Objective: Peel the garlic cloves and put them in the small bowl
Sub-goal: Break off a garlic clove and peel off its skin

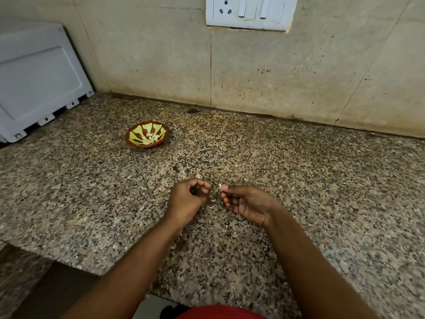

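Right hand [247,201] pinches a garlic clove [220,186] at thumb tip. Left hand [188,199] curled, contents hard to tell. Skin bits [212,200] btwn hands on granite counter [322,180]. Small bowl [146,134] w/ peeled cloves [150,139] at 11 o'clock, well apart.

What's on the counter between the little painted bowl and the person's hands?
Head view: mostly bare granite counter between the bowl and the hands. Just beyond the left hand, a pale garlic scrap lies there.

Speckled granite counter [299,180], stained beige tiled wall [276,72], white socket-and-switch plate [250,12] above, pale grey appliance [39,84] far left, dim warm light.
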